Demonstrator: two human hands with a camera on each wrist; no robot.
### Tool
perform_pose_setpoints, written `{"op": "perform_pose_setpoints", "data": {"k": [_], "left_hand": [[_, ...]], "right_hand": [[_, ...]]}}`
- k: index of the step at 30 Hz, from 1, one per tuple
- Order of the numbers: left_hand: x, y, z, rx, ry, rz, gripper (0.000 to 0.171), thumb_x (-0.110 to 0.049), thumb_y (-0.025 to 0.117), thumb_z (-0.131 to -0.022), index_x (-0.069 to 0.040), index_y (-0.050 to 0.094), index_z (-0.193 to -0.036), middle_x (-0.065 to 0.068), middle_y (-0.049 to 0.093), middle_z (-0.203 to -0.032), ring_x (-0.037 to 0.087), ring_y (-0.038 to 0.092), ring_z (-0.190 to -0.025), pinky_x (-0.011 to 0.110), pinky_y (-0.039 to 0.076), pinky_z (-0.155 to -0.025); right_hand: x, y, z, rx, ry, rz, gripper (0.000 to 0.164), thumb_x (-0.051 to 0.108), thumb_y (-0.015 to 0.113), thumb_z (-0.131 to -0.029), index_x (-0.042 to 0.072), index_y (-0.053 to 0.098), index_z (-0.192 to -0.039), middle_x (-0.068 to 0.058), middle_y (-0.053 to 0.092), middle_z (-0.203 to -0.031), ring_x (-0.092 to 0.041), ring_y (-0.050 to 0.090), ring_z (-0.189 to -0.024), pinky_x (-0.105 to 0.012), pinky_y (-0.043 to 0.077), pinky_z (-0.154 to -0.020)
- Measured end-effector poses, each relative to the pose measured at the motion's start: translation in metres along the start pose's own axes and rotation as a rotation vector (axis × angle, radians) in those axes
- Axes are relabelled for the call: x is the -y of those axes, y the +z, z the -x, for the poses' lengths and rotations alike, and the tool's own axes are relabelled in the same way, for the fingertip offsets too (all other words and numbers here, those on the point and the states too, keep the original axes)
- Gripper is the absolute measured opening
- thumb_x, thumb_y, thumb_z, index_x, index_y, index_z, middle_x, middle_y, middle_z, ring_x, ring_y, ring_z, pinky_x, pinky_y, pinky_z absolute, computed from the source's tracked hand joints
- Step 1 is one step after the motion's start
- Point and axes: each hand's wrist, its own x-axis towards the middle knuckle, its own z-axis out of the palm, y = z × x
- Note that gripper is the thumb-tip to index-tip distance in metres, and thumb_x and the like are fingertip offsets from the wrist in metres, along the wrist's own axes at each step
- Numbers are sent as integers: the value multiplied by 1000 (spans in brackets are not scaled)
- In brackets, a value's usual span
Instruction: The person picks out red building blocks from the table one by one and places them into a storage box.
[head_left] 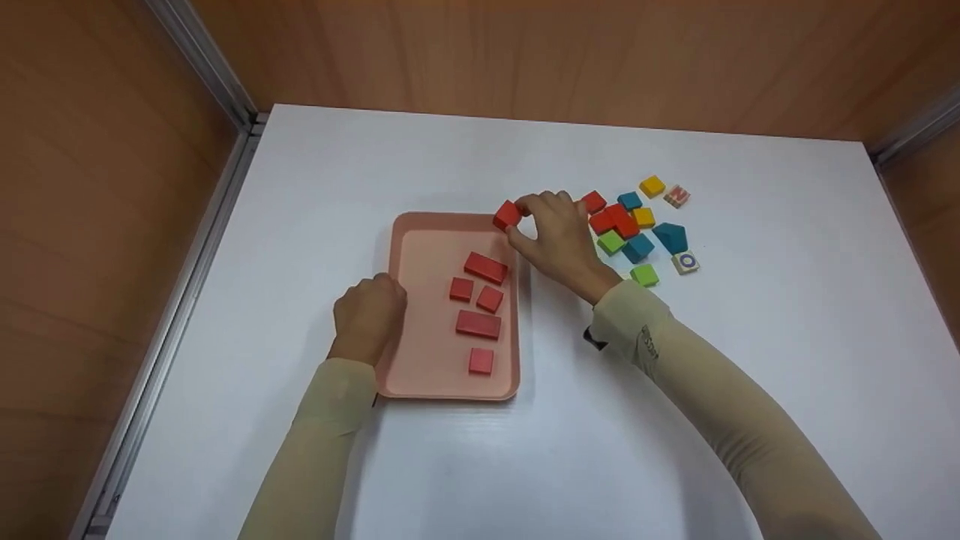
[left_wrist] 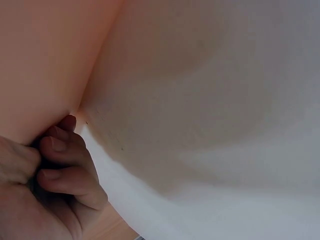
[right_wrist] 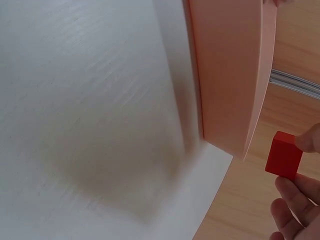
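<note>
A pink tray (head_left: 427, 375) lies on the white table with several red blocks inside, among them a long red block (head_left: 478, 325) and a small red cube (head_left: 481, 361). Over the tray's far right corner, my right hand (head_left: 556, 236) pinches a red block (head_left: 508, 216) between thumb and fingers. The same red block (right_wrist: 284, 155) shows in the right wrist view, held beyond the tray's wall (right_wrist: 225, 70). My left hand (head_left: 369, 319) grips the tray's left rim. In the left wrist view, its curled fingers (left_wrist: 70, 182) sit against the tray's edge.
Right of the tray lies a loose pile of blocks: red blocks (head_left: 621, 221), blue blocks (head_left: 638, 247), green blocks (head_left: 644, 275) and yellow blocks (head_left: 652, 186). A block with a blue ring (head_left: 685, 262) lies at its near right. Wooden panels (head_left: 525, 60) stand around the table.
</note>
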Motion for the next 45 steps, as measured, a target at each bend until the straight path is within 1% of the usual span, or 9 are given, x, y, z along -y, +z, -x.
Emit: {"op": "perform_pose_setpoints", "data": {"k": [4, 7, 10, 14, 21, 32, 37, 41, 45], "left_hand": [[-2, -1, 0, 3, 40, -60, 23, -10, 42, -105, 4, 58, -98, 19, 63, -84, 27, 63, -72, 45, 55, -63], [-4, -1, 1, -13, 76, -102, 20, -7, 44, -104, 5, 58, -97, 20, 63, -83, 28, 64, -71, 45, 55, -62], [-5, 0, 1, -27, 79, -95, 22, -8, 43, -105, 5, 58, -95, 20, 64, -83, 27, 64, -70, 45, 56, -63], [-6, -1, 1, -27, 57, -68, 23, -10, 42, -105, 4, 58, -96, 20, 64, -84, 26, 62, -70, 45, 55, -64], [-8, -2, 0, -10, 113, -207, 12, -2, 50, -101, 7, 57, -98, 20, 61, -80, 27, 63, -69, 46, 56, -62], [-7, -3, 2, 6, 114, -232, 10, -2, 55, -100, 8, 57, -99, 18, 60, -78, 26, 62, -68, 45, 56, -60], [-4, -2, 4, -12, 94, -152, 14, -5, 50, -102, 6, 57, -98, 20, 63, -83, 29, 65, -73, 46, 56, -63], [-2, 0, 4, -45, 56, -42, 27, -14, 40, -106, 3, 58, -96, 21, 65, -87, 30, 66, -75, 47, 55, -65], [0, 0, 3, -45, 10, 14, 37, -21, 33, -108, 2, 58, -96, 21, 67, -89, 30, 66, -74, 47, 55, -66]], "right_hand": [[-1, 7, 1, -1, -27, 3, 41, 31, 75, -88, 10, 66, -122, -6, 68, -117, -23, 55, -102, -44, 36, -89], [-2, 12, 1, 39, -21, 14, 41, 33, 74, -89, 10, 67, -123, -6, 68, -117, -23, 53, -100, -45, 35, -89], [-4, 17, 2, 92, 3, 22, 43, 35, 74, -90, 11, 68, -125, -7, 68, -117, -24, 51, -100, -45, 34, -90], [-5, 23, 3, 131, 25, 33, 46, 38, 73, -91, 13, 67, -128, -5, 68, -115, -23, 50, -99, -47, 32, -90], [-7, 28, 2, 161, 26, 62, 44, 37, 72, -91, 15, 66, -130, -5, 68, -106, -24, 50, -98, -50, 31, -91], [-5, 36, 1, 178, 27, 64, 39, 36, 69, -93, 15, 67, -125, -6, 68, -109, -26, 51, -99, -54, 30, -94], [-4, 39, 2, 184, 5, 86, 37, 35, 67, -94, 15, 66, -125, -6, 68, -108, -26, 51, -98, -54, 30, -93], [-3, 41, 2, 194, -9, 105, 38, 34, 65, -94, 14, 65, -126, -7, 68, -109, -27, 52, -98, -55, 30, -94], [0, 41, 1, 214, -16, 129, 39, 35, 64, -95, 13, 64, -128, -8, 68, -111, -27, 53, -100, -55, 31, -94]]}}
